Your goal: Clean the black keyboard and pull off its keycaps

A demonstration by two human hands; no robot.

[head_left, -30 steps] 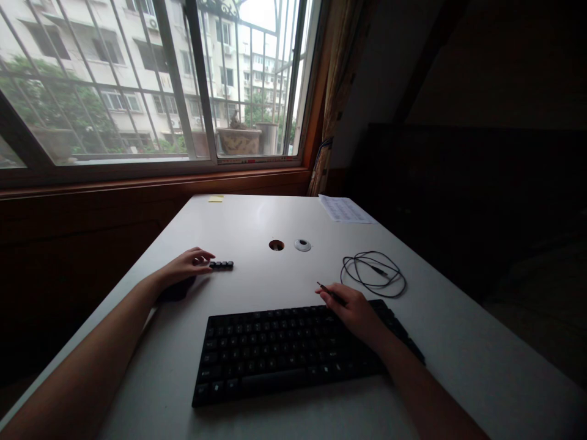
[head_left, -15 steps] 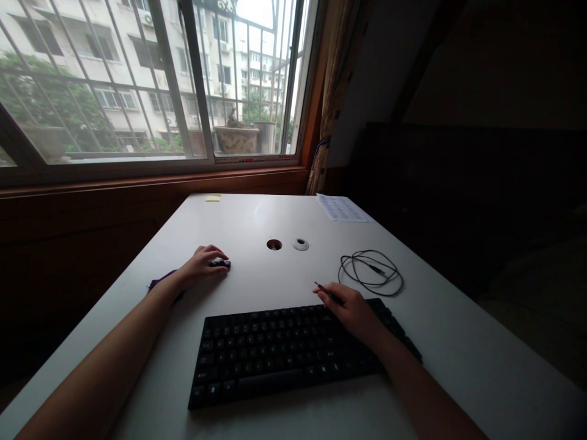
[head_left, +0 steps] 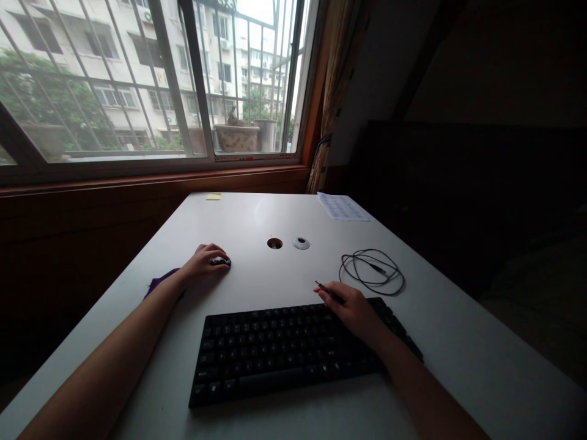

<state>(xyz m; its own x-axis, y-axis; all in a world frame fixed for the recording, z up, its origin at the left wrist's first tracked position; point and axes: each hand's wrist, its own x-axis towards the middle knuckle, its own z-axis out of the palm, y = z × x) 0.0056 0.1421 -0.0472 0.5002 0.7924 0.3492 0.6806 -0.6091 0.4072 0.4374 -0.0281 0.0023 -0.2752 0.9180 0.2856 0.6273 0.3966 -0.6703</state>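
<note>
On the left of the white desk (head_left: 250, 275), my left hand (head_left: 204, 260) curls round a small, shiny black object (head_left: 221, 262), most of it covered by the fingers. Purple cloth (head_left: 160, 282) shows beside and behind that wrist. My right hand (head_left: 348, 302) is closed on a thin, dark pen-like stick (head_left: 331, 292), its tip pointing up and left; its exact kind cannot be made out. That hand is over the upper right part of a black keyboard (head_left: 275, 351), and the forearm hides some of its keys.
A coiled black cable (head_left: 373, 272) lies right of my right hand. Farther back are a round desk hole (head_left: 274, 244), its white cover (head_left: 301, 243), a yellow sticky note (head_left: 213, 197) and a printed sheet (head_left: 343, 207). A barred window (head_left: 151, 79) stands beyond the desk.
Both hands keep the same hold and place. Only a very slight shift of the camera view shows.
</note>
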